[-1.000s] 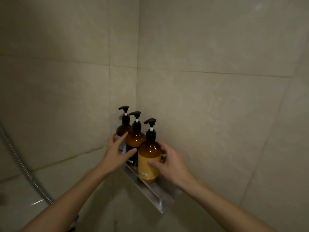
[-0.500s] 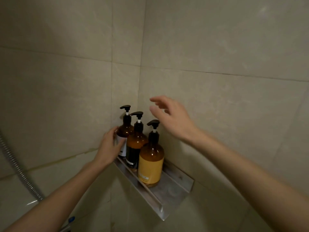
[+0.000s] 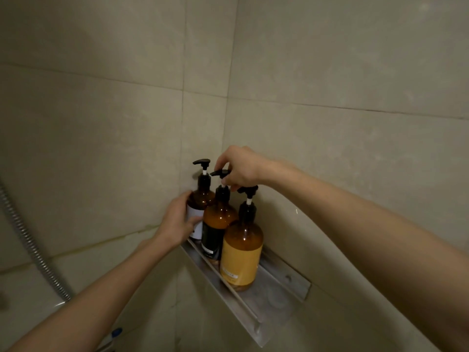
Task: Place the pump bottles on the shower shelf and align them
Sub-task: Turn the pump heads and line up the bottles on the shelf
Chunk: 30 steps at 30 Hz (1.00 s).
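Item: shower shelf (image 3: 284,298), metal, fixed to the tiled wall (image 3: 330,72) in the corner, running down and outward below both hands; its near end is bare. On it, three amber pump bottles upright in a row, each touching or just beside the next. White-label bottle (image 3: 200,199): farthest into the corner, black pump head pointing left; the left hand (image 3: 177,224) is wrapped around its lower body, thumb across the white label, fingers behind out of view. Black-label bottle (image 3: 215,224): middle of the row, just right of the left hand and directly beneath the right hand (image 3: 241,166); the right hand reaches in from the right, fingers narrowed in a pinch on this bottle's black pump head, thumb and forefinger either side of the nozzle. Yellow-label bottle (image 3: 241,255): nearest in the row, below the right hand and touched by neither hand; its pump head sits just under the right hand's knuckles. Also present: ribbed metal shower hose (image 3: 28,237), well to the left of the left forearm, running diagonally down the wall.
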Tool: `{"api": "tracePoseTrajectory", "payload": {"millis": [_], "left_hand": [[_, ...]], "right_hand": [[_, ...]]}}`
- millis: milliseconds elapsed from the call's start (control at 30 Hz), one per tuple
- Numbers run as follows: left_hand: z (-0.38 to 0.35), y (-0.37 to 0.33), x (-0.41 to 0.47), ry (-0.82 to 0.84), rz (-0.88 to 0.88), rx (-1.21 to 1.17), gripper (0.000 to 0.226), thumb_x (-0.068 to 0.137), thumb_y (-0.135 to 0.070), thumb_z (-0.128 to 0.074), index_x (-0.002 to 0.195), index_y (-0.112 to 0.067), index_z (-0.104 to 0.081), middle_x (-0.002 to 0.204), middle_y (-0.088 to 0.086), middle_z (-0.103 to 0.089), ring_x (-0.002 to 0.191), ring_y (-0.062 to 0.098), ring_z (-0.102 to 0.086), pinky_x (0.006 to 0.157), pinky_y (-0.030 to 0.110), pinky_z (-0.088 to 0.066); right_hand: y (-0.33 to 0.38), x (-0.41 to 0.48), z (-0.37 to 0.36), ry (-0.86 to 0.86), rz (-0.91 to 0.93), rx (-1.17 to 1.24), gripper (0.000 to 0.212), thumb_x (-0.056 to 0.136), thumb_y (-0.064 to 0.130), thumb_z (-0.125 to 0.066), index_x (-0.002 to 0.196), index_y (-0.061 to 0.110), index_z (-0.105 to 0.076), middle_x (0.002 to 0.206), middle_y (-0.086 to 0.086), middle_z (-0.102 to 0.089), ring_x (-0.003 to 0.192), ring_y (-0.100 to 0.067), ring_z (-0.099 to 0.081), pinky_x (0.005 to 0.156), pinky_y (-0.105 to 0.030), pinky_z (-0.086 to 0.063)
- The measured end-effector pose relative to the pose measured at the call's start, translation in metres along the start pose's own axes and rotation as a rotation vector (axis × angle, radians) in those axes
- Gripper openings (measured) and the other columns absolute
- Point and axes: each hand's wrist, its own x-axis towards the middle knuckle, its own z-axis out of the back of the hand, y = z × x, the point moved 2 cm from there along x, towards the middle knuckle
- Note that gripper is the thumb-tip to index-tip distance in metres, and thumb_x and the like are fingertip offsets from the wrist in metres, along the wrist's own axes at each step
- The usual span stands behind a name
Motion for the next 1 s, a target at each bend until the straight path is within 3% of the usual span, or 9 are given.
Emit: {"api": "tracePoseTrajectory", "payload": {"millis": [167,400,467,567,667,767,867,933,1000], "left_hand": [[-0.001,0.0,-0.001,-0.022,-0.015,0.003,0.049,0.076,-0.012,-0.071,0.118,-0.025,-0.051,0.107,-0.013,-0.054,0.105,0.004,-0.048,0.087,0.024,-0.038],[-0.004,-0.003,-0.008,-0.097,-0.01,0.065,0.047,0.076,-0.014,-0.072,0.119,-0.016,-0.052,0.113,0.002,-0.061,0.103,0.012,-0.054,0.081,0.024,-0.042],[-0.004,-0.003,-0.008,-0.088,0.001,0.072,0.048,0.077,-0.017,-0.071,0.121,-0.015,-0.051,0.115,0.004,-0.06,0.107,0.015,-0.055,0.085,0.028,-0.046],[-0.004,0.0,-0.009,-0.013,0.07,0.097,0.054,0.081,-0.023,-0.068,0.129,-0.018,-0.043,0.125,0.008,-0.053,0.118,0.022,-0.049,0.099,0.042,-0.044],[0.001,-0.002,-0.022,-0.12,0.114,0.129,0.057,0.089,-0.032,-0.057,0.139,-0.017,-0.033,0.138,0.011,-0.04,0.124,0.024,-0.043,0.101,0.037,-0.038],[0.007,-0.013,-0.05,-0.255,0.04,0.026,0.051,0.091,-0.04,-0.049,0.137,-0.027,-0.031,0.135,0.004,-0.036,0.115,0.016,-0.047,0.091,0.031,-0.044],[0.003,-0.024,-0.079,-0.222,-0.071,-0.068,0.048,0.086,-0.05,-0.05,0.13,-0.043,-0.03,0.124,-0.011,-0.034,0.108,-0.008,-0.043,0.077,0.013,-0.041],[-0.002,-0.027,-0.087,-0.191,-0.078,-0.107,0.054,0.085,-0.05,-0.053,0.131,-0.047,-0.024,0.124,-0.017,-0.029,0.109,-0.018,-0.037,0.084,0.014,-0.039],[-0.002,-0.026,-0.081,-0.174,-0.026,-0.079,0.066,0.084,-0.043,-0.059,0.137,-0.043,-0.019,0.135,-0.011,-0.025,0.115,-0.009,-0.033,0.097,0.026,-0.036]], "right_hand": [[-0.003,0.001,-0.002,-0.007,0.001,0.045,0.04,0.085,0.007,-0.064,0.124,0.013,-0.056,0.099,-0.007,-0.061,0.075,-0.016,-0.064,0.069,-0.028,-0.057],[-0.007,0.001,-0.003,-0.039,0.007,0.068,0.039,0.086,0.007,-0.062,0.124,0.013,-0.056,0.105,-0.009,-0.062,0.074,-0.014,-0.06,0.063,-0.022,-0.052],[-0.006,-0.001,-0.004,-0.035,0.009,0.06,0.042,0.086,0.008,-0.063,0.127,0.014,-0.054,0.114,-0.011,-0.061,0.08,-0.016,-0.06,0.067,-0.024,-0.052],[-0.004,-0.008,0.001,-0.049,0.001,0.062,0.05,0.088,0.017,-0.062,0.134,0.015,-0.045,0.13,-0.012,-0.054,0.106,-0.024,-0.058,0.088,-0.033,-0.049],[-0.002,-0.024,0.013,-0.119,-0.01,0.084,0.05,0.09,0.034,-0.057,0.133,0.012,-0.045,0.13,-0.012,-0.055,0.106,-0.023,-0.058,0.082,-0.029,-0.048],[-0.001,-0.047,0.024,-0.07,-0.089,0.058,0.057,0.089,0.05,-0.053,0.129,0.009,-0.048,0.115,-0.009,-0.059,0.084,-0.015,-0.061,0.061,-0.022,-0.052],[-0.012,-0.076,0.016,-0.006,-0.188,0.201,0.077,0.081,0.062,-0.054,0.137,0.011,-0.037,0.118,-0.009,-0.056,0.094,-0.02,-0.062,0.075,-0.033,-0.057],[-0.024,-0.098,-0.012,0.0,-0.246,0.314,0.088,0.074,0.061,-0.063,0.141,0.015,-0.029,0.134,-0.01,-0.049,0.109,-0.02,-0.054,0.085,-0.034,-0.052],[-0.032,-0.114,-0.05,-0.011,-0.267,0.432,0.09,0.071,0.051,-0.073,0.14,0.018,-0.027,0.136,-0.003,-0.047,0.104,-0.008,-0.045,0.076,-0.017,-0.044]]}}
